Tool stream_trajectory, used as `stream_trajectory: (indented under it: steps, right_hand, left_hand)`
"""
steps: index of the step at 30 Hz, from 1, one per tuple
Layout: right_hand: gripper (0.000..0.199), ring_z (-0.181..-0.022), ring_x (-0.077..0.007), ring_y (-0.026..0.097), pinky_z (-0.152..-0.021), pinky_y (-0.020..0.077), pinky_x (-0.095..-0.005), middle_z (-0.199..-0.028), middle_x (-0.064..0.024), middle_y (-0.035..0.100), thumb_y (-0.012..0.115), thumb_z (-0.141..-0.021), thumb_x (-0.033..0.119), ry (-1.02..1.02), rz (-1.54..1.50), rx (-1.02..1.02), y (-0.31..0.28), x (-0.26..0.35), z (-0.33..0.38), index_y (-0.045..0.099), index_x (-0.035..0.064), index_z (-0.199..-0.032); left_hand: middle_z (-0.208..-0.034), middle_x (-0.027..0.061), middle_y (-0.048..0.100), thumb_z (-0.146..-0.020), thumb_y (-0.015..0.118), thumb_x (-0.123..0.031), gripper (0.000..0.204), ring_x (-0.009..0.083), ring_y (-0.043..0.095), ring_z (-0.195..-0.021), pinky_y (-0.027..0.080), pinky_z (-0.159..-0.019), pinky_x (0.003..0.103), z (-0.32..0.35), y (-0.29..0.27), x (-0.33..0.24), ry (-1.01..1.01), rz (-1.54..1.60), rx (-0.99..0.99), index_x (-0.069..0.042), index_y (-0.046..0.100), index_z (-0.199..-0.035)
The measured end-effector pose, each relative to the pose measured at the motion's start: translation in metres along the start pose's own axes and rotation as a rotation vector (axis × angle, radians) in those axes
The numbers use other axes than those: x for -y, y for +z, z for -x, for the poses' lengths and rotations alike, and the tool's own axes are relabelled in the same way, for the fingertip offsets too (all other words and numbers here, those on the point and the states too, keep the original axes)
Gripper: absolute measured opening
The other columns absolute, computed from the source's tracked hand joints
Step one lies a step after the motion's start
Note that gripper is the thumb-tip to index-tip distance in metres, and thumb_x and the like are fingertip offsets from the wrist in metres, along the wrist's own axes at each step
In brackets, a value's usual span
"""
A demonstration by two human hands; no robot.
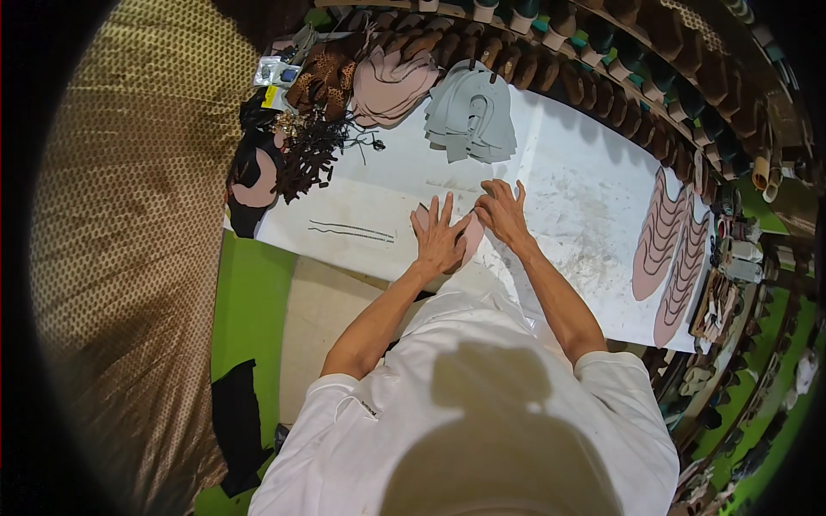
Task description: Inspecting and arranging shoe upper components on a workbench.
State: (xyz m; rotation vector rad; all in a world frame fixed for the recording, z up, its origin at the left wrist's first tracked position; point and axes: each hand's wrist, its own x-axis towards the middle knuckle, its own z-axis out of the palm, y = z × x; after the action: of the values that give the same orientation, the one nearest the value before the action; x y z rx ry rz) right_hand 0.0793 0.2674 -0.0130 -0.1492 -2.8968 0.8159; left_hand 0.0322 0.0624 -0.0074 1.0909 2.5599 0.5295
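Note:
My left hand (441, 239) lies flat with its fingers spread over a pink shoe piece (472, 238) on the white work table (568, 206). Beside it, my right hand (504, 212) bends its fingers at the upper right edge of that piece, thumb and fingertips close together on it. Much of the piece is hidden under my left hand. Two thin dark strips (353, 230) lie on the tabletop to the left of my hands. Beyond my hands sits a fanned stack of grey cut pieces (470, 112).
Pink pieces (394, 84) and a heap of dark strips (314, 155) crowd the far left. Two overlapping rows of pink sole-shaped pieces (661, 245) lie at the right. Racks of brown shoe lasts (594, 90) line the far side. A patterned gold curtain (138, 258) hangs at left.

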Motion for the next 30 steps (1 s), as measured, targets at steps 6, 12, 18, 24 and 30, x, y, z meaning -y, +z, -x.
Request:
stream_trajectory:
  steps: [6, 12, 18, 24, 30]
  right_hand:
    - [0.014, -0.139, -0.0284, 0.047, -0.120, 0.0173, -0.0678, -0.136, -0.0081, 0.060, 0.072, -0.092, 0.023, 0.120, -0.078, 0.007, -0.003, -0.001, 0.008, 0.078, 0.0120, -0.099]
    - [0.016, -0.139, -0.0280, 0.047, -0.120, 0.0181, -0.0677, -0.138, -0.0080, 0.059, 0.072, -0.092, 0.025, 0.135, -0.088, 0.013, -0.003, -0.004, 0.010, 0.079, 0.0122, -0.098]
    - [0.015, -0.142, -0.0340, 0.044, -0.119, 0.0180, -0.0688, -0.141, -0.0090, 0.058, 0.072, -0.092, 0.024, 0.101, -0.085, -0.024, 0.001, -0.009, 0.006, 0.074, 0.0096, -0.096]
    - [0.015, -0.146, -0.0390, 0.039, -0.119, 0.0164, -0.0696, -0.145, -0.0117, 0.055, 0.072, -0.092, 0.023, 0.071, -0.018, -0.005, 0.007, -0.012, 0.001, 0.072, 0.0088, -0.096]
    - [0.014, -0.147, -0.0386, 0.039, -0.119, 0.0156, -0.0698, -0.145, -0.0114, 0.055, 0.075, -0.090, 0.022, 0.054, -0.036, -0.004, 0.003, -0.013, -0.001, 0.072, 0.0101, -0.096]
  left_hand:
    - [-0.176, 0.0114, 0.013, -0.089, 0.069, -0.026, 0.054, 0.0429, 0.009, -0.160, 0.005, -0.113, 0.083, -0.002, -0.002, 0.002, -0.006, -0.004, 0.036, -0.033, 0.064, -0.143]
    - [-0.176, 0.0117, 0.013, -0.089, 0.068, -0.026, 0.054, 0.0428, 0.008, -0.160, 0.004, -0.113, 0.083, -0.001, -0.002, 0.004, -0.019, -0.018, 0.057, -0.034, 0.065, -0.143]
    - [-0.176, 0.0135, 0.013, -0.087, 0.070, -0.025, 0.054, 0.0432, 0.008, -0.160, 0.005, -0.114, 0.083, -0.003, -0.002, 0.001, -0.025, 0.016, 0.052, -0.031, 0.066, -0.140]
    - [-0.174, 0.0178, 0.016, -0.088, 0.072, -0.030, 0.053, 0.0463, 0.013, -0.158, 0.012, -0.109, 0.084, -0.004, 0.002, 0.004, 0.010, -0.020, 0.017, -0.030, 0.065, -0.140]
    - [-0.175, 0.0166, 0.014, -0.084, 0.073, -0.023, 0.052, 0.0452, 0.009, -0.159, 0.007, -0.113, 0.082, -0.005, -0.001, 0.001, -0.018, 0.068, 0.031, -0.027, 0.068, -0.136]
